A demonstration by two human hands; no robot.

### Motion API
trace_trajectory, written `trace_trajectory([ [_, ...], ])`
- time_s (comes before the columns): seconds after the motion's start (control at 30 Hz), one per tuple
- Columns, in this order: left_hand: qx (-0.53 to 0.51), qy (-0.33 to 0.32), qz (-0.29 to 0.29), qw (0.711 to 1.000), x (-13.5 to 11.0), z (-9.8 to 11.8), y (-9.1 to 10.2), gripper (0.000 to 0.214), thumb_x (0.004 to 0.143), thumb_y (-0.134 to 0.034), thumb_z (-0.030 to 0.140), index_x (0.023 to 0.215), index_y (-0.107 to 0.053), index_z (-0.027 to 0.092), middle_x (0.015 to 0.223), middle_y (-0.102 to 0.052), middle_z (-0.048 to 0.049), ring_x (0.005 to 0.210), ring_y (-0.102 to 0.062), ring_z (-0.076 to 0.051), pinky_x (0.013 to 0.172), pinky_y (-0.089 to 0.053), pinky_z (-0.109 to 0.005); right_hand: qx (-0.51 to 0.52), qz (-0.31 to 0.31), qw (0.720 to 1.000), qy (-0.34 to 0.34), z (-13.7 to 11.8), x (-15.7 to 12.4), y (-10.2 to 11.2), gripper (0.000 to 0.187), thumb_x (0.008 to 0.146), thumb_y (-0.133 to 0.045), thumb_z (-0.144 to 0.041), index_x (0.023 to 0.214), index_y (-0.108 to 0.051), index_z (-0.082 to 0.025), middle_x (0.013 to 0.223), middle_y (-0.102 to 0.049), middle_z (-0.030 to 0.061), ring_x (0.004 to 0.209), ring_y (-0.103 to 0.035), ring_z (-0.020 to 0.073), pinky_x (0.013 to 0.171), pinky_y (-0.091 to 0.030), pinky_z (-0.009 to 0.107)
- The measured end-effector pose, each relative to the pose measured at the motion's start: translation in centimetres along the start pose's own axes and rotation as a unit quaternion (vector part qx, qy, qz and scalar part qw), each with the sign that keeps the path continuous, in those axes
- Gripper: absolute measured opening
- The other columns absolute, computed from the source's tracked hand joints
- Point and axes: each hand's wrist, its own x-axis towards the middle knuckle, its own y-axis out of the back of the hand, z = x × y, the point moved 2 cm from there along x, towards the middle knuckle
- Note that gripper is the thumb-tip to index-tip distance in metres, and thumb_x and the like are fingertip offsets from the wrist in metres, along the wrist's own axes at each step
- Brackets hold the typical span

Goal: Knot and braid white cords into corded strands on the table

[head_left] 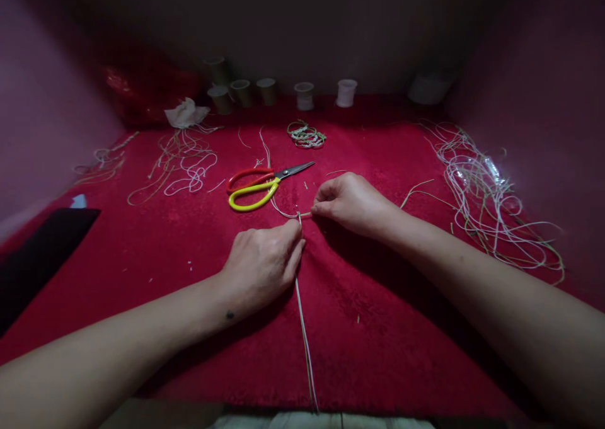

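My left hand (262, 265) rests on the red cloth (378, 328) with its fingers closed, pinching thin pale cords (305, 341) that run from it toward me. My right hand (352, 202) lies just to the right, fingers curled, pinching a short cord end beside the left fingertips. The two hands nearly touch at a small knot point (299, 215). A strand leads from there up to the scissors (258, 186), which have one red and one yellow handle and lie a little beyond my left hand.
Loose pale cords lie in heaps at the right (482, 196) and at the left (184, 161). A small coil of braided cord (306, 135) sits behind the scissors. Several thread spools (346, 92) line the back wall. A dark flat object (38, 252) lies at the left edge.
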Motion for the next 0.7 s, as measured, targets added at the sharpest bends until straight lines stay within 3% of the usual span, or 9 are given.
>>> trace_trajectory([
  [0.27, 0.006, -0.015, 0.009, 1.000, 0.1, -0.1, 0.0, 0.022, 0.088, -0.038, 0.027, 0.074, -0.051, 0.017, 0.061, -0.059, -0.0025, 0.051, -0.052, -0.015, 0.051, -0.028, -0.027, -0.152, 0.060, 0.987, -0.004, -0.6, 0.3, -0.5, 0.019, 0.079, -0.053, -0.021, 0.079, -0.070, -0.012, 0.077, -0.067, 0.0122, 0.068, -0.056, 0.0161, 0.062, -0.036, 0.026],
  [0.7, -0.019, -0.021, 0.013, 1.000, 0.1, -0.1, 0.1, 0.022, 0.087, -0.037, 0.027, 0.072, -0.050, 0.018, 0.060, -0.060, -0.0026, 0.052, -0.051, -0.013, 0.052, -0.030, -0.025, -0.216, 0.078, 0.973, 0.027, -1.1, -0.3, -1.5, 0.025, 0.077, -0.046, -0.016, 0.090, -0.067, -0.011, 0.076, -0.065, 0.0154, 0.066, -0.058, 0.0195, 0.055, -0.032, 0.027],
])
